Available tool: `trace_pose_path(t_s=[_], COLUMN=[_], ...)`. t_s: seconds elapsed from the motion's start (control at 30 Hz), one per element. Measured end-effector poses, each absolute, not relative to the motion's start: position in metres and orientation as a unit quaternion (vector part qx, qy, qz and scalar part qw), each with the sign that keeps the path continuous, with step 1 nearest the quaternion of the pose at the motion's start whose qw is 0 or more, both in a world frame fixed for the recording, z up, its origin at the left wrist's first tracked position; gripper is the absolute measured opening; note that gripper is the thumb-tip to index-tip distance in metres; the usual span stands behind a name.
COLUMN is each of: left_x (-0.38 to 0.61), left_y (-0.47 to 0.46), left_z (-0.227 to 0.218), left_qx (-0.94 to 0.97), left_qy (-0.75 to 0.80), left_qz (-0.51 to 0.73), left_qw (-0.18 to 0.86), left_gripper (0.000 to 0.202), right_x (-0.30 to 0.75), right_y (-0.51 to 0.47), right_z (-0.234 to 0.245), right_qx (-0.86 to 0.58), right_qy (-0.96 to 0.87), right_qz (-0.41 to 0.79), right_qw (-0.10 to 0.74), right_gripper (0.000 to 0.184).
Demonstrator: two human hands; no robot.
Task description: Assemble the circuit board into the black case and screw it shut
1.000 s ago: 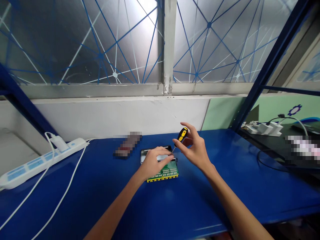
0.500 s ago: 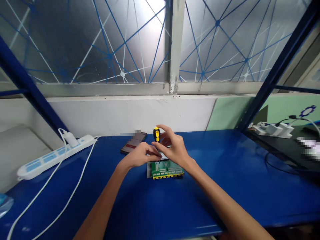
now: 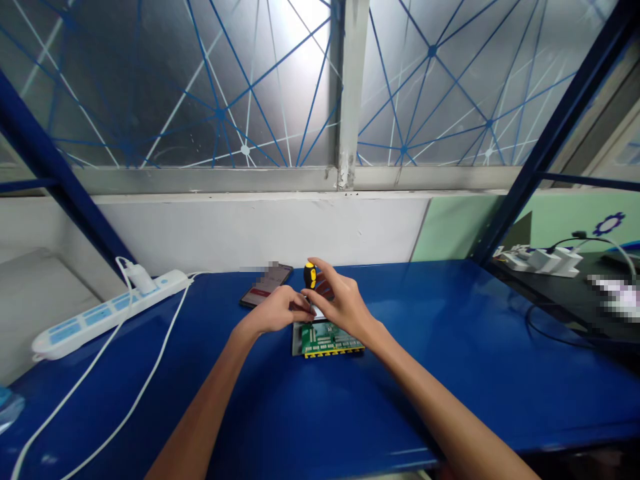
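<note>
A screwdriver [image 3: 310,276] with a black and yellow handle stands nearly upright above a green circuit board [image 3: 327,339]. My right hand [image 3: 343,297] has its thumb and fingers closed around the handle. From the left, my left hand [image 3: 277,310] reaches in with its fingertips pinched together at the lower end of the shaft. Whether they grip the shaft or something small there is hidden. Yellow-edged connectors line the board's near side, and a grey plate shows along its left. Behind the board a white part is partly covered by my hands.
A phone [image 3: 265,285] lies on the blue table [image 3: 280,413] just beyond my left hand. A white power strip [image 3: 110,313] with trailing cables is at the left. The wall [image 3: 260,230] and window rise behind. More plugs [image 3: 545,260] sit on a black surface at right.
The screwdriver handle and my right hand have shifted slightly left and down. My left hand stays almost in place at the shaft, and the board lies where it was.
</note>
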State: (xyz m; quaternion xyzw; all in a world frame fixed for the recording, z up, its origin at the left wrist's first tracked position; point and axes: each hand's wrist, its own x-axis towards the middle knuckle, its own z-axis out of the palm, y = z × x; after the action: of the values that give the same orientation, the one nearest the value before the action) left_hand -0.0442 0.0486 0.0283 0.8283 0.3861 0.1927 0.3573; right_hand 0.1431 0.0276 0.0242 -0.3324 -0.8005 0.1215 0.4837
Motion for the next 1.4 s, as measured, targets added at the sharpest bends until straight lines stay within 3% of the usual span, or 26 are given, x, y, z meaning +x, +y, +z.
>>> trace_pose_path(t_s=[0.47, 0.9, 1.4], left_x=[-0.035, -0.041, -0.038], left_y=[0.041, 0.043, 0.043], left_z=[0.033, 0.036, 0.030], left_qx=[0.807, 0.836, 0.834], left_qy=[0.436, 0.412, 0.427], left_qz=[0.237, 0.202, 0.209], left_qw=[0.320, 0.303, 0.279], left_gripper=[0.023, 0.022, 0.018], right_x=[0.144, 0.139, 0.139], right_y=[0.023, 0.014, 0.013], right_z=[0.025, 0.021, 0.016], right_qx=[-0.344, -0.361, -0.388], right_qy=[-0.813, -0.811, -0.788], right_qz=[0.069, 0.084, 0.040], right_qw=[0.465, 0.453, 0.477], right_gripper=[0.053, 0.073, 0.065])
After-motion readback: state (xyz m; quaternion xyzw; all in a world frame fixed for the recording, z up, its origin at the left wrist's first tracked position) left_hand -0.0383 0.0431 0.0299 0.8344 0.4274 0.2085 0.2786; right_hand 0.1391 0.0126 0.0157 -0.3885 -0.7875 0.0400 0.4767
